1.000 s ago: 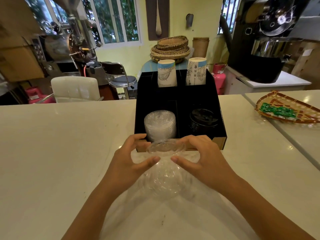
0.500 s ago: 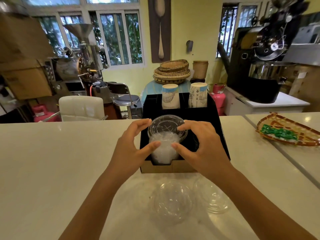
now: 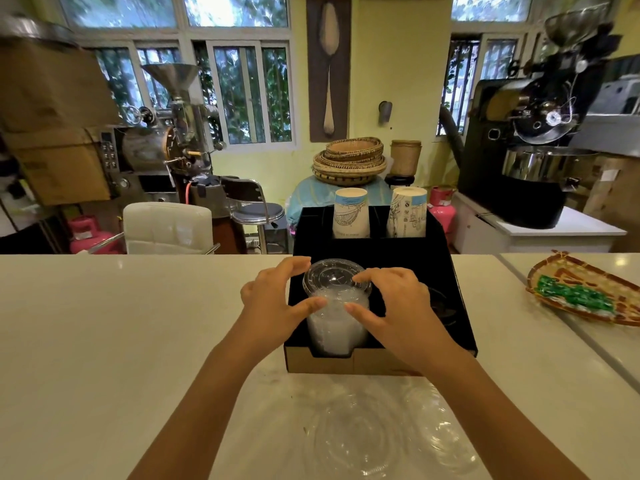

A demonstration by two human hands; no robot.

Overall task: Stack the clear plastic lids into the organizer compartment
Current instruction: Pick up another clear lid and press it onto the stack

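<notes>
A black organizer (image 3: 446, 271) with a cardboard front stands on the white counter. Its front left compartment holds a tall stack of clear lids (image 3: 336, 327). One clear lid (image 3: 334, 277) rests on top of that stack. My left hand (image 3: 273, 303) and my right hand (image 3: 398, 306) curl around the lid's rim from either side, fingertips on it. Two loose clear lids lie on the counter in front of the organizer, one in the middle (image 3: 356, 441) and one to its right (image 3: 440, 431).
Two upside-down paper cup stacks (image 3: 351, 213) (image 3: 408, 213) stand in the organizer's back compartments. Black lids (image 3: 445, 306) sit in the front right compartment, partly hidden by my right hand. A woven tray (image 3: 588, 289) with green packets lies at the right.
Both hands lifted one clear lid off the counter, carried it away from me and lowered it onto the stack in the organizer. The camera tilted upward.
</notes>
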